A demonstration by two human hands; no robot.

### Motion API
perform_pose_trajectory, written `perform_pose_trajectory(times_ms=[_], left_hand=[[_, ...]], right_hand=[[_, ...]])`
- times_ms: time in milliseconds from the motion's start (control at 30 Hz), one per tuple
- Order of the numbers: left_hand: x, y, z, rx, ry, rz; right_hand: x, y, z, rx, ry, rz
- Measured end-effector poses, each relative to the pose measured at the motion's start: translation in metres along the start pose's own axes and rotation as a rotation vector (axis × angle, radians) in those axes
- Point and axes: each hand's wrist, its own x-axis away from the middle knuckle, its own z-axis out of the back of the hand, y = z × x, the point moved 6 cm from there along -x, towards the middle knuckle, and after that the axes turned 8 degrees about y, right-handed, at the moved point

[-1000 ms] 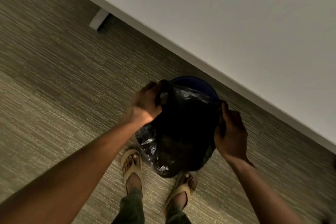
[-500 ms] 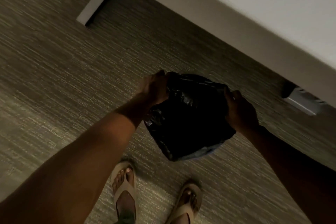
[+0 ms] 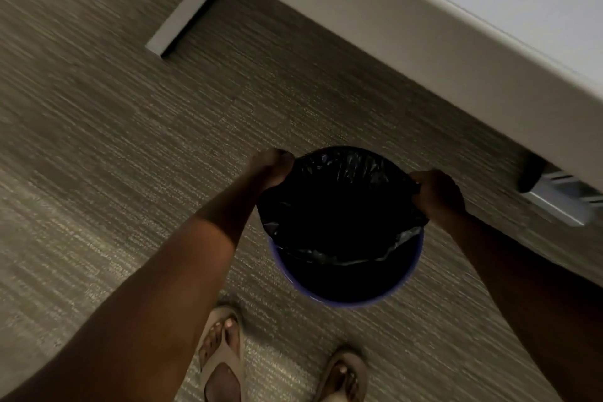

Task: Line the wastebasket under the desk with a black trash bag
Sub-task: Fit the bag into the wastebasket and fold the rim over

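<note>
A round blue wastebasket (image 3: 404,284) stands on the carpet in front of the desk. A black trash bag (image 3: 339,173) hangs inside it with its mouth stretched wide. The bag's edge covers the far rim; the near rim shows bare blue, with the bag's edge sagging inside it. My left hand (image 3: 270,168) grips the bag's edge at the basket's left side. My right hand (image 3: 437,196) grips the edge at the right side. The inside of the bag is too dark to see.
The white desk (image 3: 424,26) runs diagonally across the top right. Its flat legs rest on the carpet, one (image 3: 186,16) at upper left, one (image 3: 561,196) at right. My two sandalled feet (image 3: 222,359) stand just below the basket.
The bag, bunched between my hands before, is now spread open over the basket's mouth. My hands have moved apart to the basket's sides.
</note>
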Motion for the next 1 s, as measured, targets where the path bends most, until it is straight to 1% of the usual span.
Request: perform_pose_trajectory(times_ms=[33, 67, 100, 133, 167, 233, 300, 367, 400, 467, 500, 533, 600, 633, 667, 733, 767, 833, 867, 933, 1000], left_hand=[[0.002, -0.008, -0.004, 0.212, -0.035, 0.086], [0.006, -0.014, -0.007, 0.426, -0.048, 0.148], [0.009, -0.019, -0.010, 0.598, -0.032, 0.189], [0.013, -0.023, -0.011, 0.735, 0.001, 0.210], [0.018, -0.027, -0.013, 0.822, 0.033, 0.232], [0.026, -0.038, -0.021, 0.969, 0.104, 0.243], [0.035, -0.052, -0.025, 1.027, 0.257, 0.253], [0.051, -0.065, -0.023, 0.999, 0.434, 0.311], [0.066, -0.067, -0.019, 0.935, 0.525, 0.301], [0.099, -0.063, -0.010, 0.732, 0.636, 0.178], [0.115, -0.060, -0.008, 0.631, 0.640, 0.136], [0.129, -0.057, -0.009, 0.559, 0.609, 0.120], [0.150, -0.056, -0.016, 0.480, 0.504, 0.136], [0.156, -0.059, -0.021, 0.455, 0.459, 0.166], [0.161, -0.061, -0.026, 0.439, 0.424, 0.201], [0.164, -0.069, -0.032, 0.496, 0.374, 0.277], [0.165, -0.074, -0.036, 0.599, 0.350, 0.311], [0.163, -0.083, -0.047, 0.879, 0.273, 0.353], [0.164, -0.088, -0.051, 0.973, 0.244, 0.358], [0.164, -0.101, -0.059, 0.939, 0.213, 0.326], [0.166, -0.115, -0.068, 0.871, 0.186, 0.305]], right_hand=[[0.000, 0.009, -0.001, -0.133, 0.009, -0.084], [-0.003, 0.023, -0.003, -0.218, 0.012, -0.126], [-0.001, 0.033, -0.004, -0.307, 0.039, -0.176], [0.000, 0.047, -0.007, -0.415, 0.053, -0.236], [0.003, 0.057, -0.009, -0.558, 0.063, -0.294], [0.011, 0.075, -0.015, -0.769, 0.079, -0.364], [0.024, 0.083, -0.018, -0.899, 0.093, -0.421], [0.037, 0.083, -0.017, -0.950, 0.181, -0.412], [0.045, 0.082, -0.013, -0.879, 0.281, -0.352], [0.071, 0.076, 0.004, -0.597, 0.562, -0.162], [0.086, 0.065, 0.011, -0.481, 0.653, -0.019], [0.100, 0.053, 0.013, -0.372, 0.676, 0.127], [0.121, 0.036, 0.003, -0.134, 0.587, 0.364], [0.125, 0.037, -0.007, -0.039, 0.535, 0.403], [0.127, 0.041, -0.013, 0.012, 0.509, 0.384], [0.128, 0.062, -0.025, -0.027, 0.485, 0.253], [0.130, 0.070, -0.031, -0.071, 0.476, 0.226], [0.133, 0.085, -0.041, -0.145, 0.441, 0.202], [0.135, 0.093, -0.045, -0.188, 0.415, 0.156], [0.139, 0.107, -0.056, -0.281, 0.366, 0.055], [0.145, 0.113, -0.068, -0.359, 0.318, 0.051]])
